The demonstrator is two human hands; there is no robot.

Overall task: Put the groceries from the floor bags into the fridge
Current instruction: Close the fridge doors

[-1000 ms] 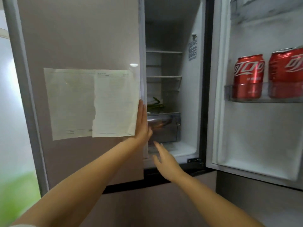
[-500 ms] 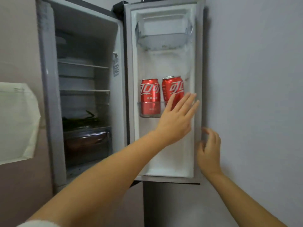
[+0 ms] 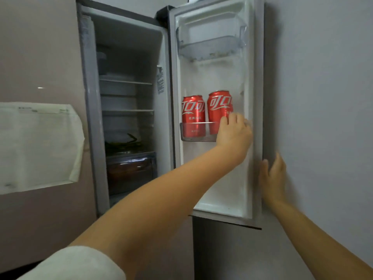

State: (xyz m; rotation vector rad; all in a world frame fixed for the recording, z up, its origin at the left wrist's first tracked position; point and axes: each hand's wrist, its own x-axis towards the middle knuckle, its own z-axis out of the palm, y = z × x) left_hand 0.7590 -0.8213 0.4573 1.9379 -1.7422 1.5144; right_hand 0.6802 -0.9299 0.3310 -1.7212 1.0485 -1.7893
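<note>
The fridge (image 3: 129, 57) stands with its right door (image 3: 214, 178) swung wide against the wall. Two red cans sit side by side on the door's middle shelf (image 3: 198, 136): the left can (image 3: 193, 110) and the right can (image 3: 219, 104). My left hand (image 3: 235, 134) reaches across to that shelf, with its thumb on the right can's front and its fingers curled round the can's right side. My right hand (image 3: 272, 174) grips the door's outer edge lower down. No grocery bag is in view.
Inside the fridge are wire shelves (image 3: 126, 82), green vegetables (image 3: 125, 144) and a dark drawer (image 3: 131, 170). A clear bin (image 3: 212, 45) hangs at the door's top. The left door (image 3: 46, 57) is closed, with a paper sheet (image 3: 38, 146) on it. A grey wall (image 3: 323, 98) is at right.
My left hand went from the left door's edge to the door shelf, and its straight fingers have curled at the right can. My right hand moved from the drawer to the door's outer edge.
</note>
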